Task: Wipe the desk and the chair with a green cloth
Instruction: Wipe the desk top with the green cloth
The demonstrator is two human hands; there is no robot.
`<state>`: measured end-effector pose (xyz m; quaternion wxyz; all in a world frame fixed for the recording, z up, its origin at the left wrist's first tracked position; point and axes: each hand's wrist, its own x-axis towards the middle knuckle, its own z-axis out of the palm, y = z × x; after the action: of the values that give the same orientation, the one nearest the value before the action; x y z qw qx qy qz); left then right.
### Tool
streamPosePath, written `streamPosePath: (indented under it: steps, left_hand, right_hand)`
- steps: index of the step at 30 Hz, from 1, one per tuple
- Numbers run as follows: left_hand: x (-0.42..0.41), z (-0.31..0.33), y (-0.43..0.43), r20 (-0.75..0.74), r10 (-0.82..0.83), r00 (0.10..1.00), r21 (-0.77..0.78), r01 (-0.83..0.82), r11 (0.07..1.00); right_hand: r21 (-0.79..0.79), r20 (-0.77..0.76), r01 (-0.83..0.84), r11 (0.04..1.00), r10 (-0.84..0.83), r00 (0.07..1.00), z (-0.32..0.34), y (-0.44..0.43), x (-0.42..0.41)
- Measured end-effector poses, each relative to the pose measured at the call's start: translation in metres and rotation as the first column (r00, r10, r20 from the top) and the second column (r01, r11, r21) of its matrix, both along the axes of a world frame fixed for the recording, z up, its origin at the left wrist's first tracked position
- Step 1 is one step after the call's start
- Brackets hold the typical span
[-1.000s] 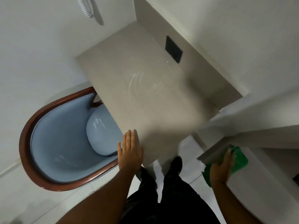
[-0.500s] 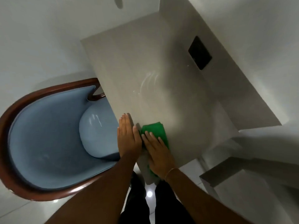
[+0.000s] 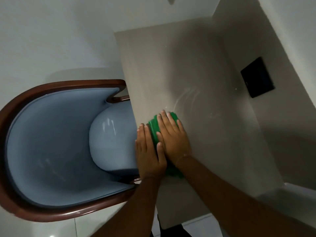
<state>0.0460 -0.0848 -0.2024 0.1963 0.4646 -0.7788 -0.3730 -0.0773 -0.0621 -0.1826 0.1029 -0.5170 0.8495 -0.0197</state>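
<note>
The beige desk [image 3: 196, 69] fills the middle and right of the head view, with faint white streaks near its centre. A green cloth [image 3: 153, 127] lies on the desk near its left edge. My right hand [image 3: 172, 134] presses flat on the cloth and covers most of it. Flat beside it, at the desk's left edge, rests my left hand [image 3: 149, 151], its thumb touching the cloth. The chair [image 3: 51, 147], pale blue upholstery in a dark wooden frame, is tucked against the desk's left side, its round seat partly under the desktop.
A black rectangular panel [image 3: 257, 77] is set in the upright beige surface behind the desk. White walls close in at left and top. A white ledge [image 3: 290, 194] sits at lower right. Glossy white floor tiles show at the bottom, with my dark trousers between my arms.
My right hand brought the green cloth from the white ledge at right onto the desk and pushed it further up the desktop. My left hand stayed at the desk edge. The view shifted right.
</note>
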Motion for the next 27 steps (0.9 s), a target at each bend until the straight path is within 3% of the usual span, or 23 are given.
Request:
streamPosePath:
  steps: [7,16,21,27]
  left_hand:
    - [-0.002,-0.003,-0.004,0.246,0.127,0.961,0.020,-0.136,0.990]
    - [-0.007,-0.008,0.000,0.396,0.142,0.907,-0.016,-0.148,0.989]
    - [-0.007,-0.004,0.000,0.416,0.151,0.897,-0.034,-0.151,0.988]
    - [-0.013,-0.001,-0.002,0.426,0.143,0.893,-0.051,-0.134,0.990]
  right_hand:
    - [-0.059,0.005,-0.178,0.982,0.179,0.984,0.012,-0.129,-0.056]
    - [-0.082,0.027,-0.050,0.995,0.052,0.998,0.011,-0.236,-0.102]
    - [-0.086,0.002,-0.036,0.996,0.036,0.999,0.013,-0.221,-0.089]
    - [-0.124,0.035,-0.090,0.988,0.095,0.995,0.001,-0.127,-0.043]
